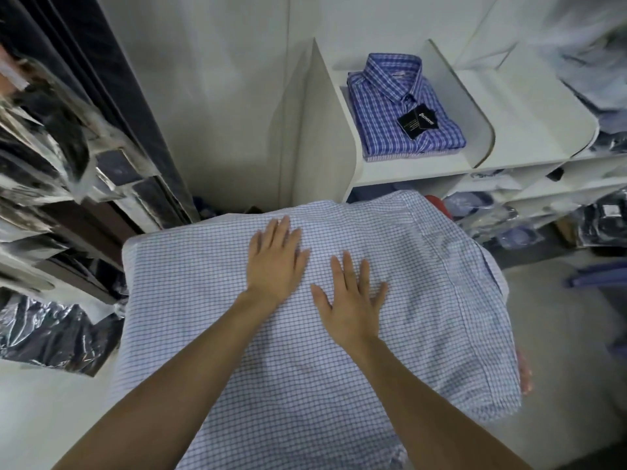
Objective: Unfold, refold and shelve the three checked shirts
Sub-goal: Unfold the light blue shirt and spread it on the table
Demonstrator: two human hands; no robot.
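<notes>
A pale checked shirt (305,334) is spread across the centre and lower half of the frame, draped over a support that is hidden beneath it. The left hand (275,256) is laid flat on the cloth just above the frame's centre, its fingers straight and slightly spread, nothing being gripped. The right hand (351,298) is pressed flat on the shirt just beside it, a little lower and to the right, fingers likewise straight and splayed, so neither hand is closed on anything. Both bare forearms are seen rising from the bottom edge of the frame. In the upper right of the centre, a folded blue checked shirt (405,106) is seen lying collar-up in a compartment of a white shelf unit (481,130), with a black hang tag (418,122) resting on its front; a lighter folded garment is glimpsed under it, though what it is cannot be told. Bagged garments (509,215) are stored in the lower shelves at the right. Along the left edge, dark clothes in clear plastic covers (51,137) are shown, blurred. A white wall (220,79) is seen at the upper centre.
</notes>
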